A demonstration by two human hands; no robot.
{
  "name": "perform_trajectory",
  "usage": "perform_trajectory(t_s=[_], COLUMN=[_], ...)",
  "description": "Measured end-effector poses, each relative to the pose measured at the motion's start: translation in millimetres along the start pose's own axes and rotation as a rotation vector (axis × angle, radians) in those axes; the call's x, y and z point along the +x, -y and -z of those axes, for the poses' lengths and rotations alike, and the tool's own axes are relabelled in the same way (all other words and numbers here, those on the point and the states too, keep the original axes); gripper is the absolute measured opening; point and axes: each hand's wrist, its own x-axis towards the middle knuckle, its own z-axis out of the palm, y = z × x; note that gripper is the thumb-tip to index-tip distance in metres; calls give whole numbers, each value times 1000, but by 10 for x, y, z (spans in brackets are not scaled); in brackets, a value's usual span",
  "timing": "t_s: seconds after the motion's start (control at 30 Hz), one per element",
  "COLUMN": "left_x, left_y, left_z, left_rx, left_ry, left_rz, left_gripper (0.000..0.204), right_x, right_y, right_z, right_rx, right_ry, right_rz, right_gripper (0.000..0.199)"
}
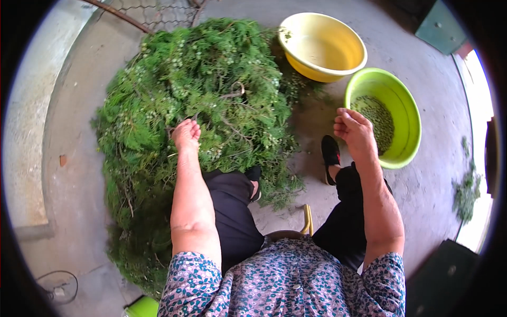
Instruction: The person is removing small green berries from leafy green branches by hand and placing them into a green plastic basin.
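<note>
A big heap of green conifer branches (195, 68), dotted with small pale-green cones, spreads on the floor to my left. My left hand (186, 134) is closed on a branch of the heap, and a brown stem shows beside its fingers. At the left rim of a lime-green basin (409, 113), my right hand (355, 129) is raised with its fingers curled together; whatever they may hold is hidden. Inside that basin lies a layer of small green cones or seeds (377, 116).
A yellow basin (322, 45) stands beyond the green one. Loose sprigs (467, 190) lie by the right edge. My black shoes (330, 150) are between heap and basin. Wire mesh with a rusty bar (124, 16) is at the back left; a dark green box (441, 27) stands far right.
</note>
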Motion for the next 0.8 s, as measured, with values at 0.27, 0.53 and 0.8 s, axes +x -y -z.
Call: perform_trajectory(t_s=[0.27, 0.53, 0.8], left_x=[-78, -19, 71], left_y=[57, -210, -15], left_z=[-134, -286, -106], left_rx=[0, 155, 332], left_ry=[45, 122, 159], left_rz=[109, -291, -77], left_gripper=[10, 27, 29], right_x=[17, 95, 58], right_y=[31, -51, 0], right_z=[-218, -483, -396], right_rx=[-15, -13, -48], right_ry=[50, 156, 115], right_rz=[-17, -53, -25], right_gripper=[17, 16, 20])
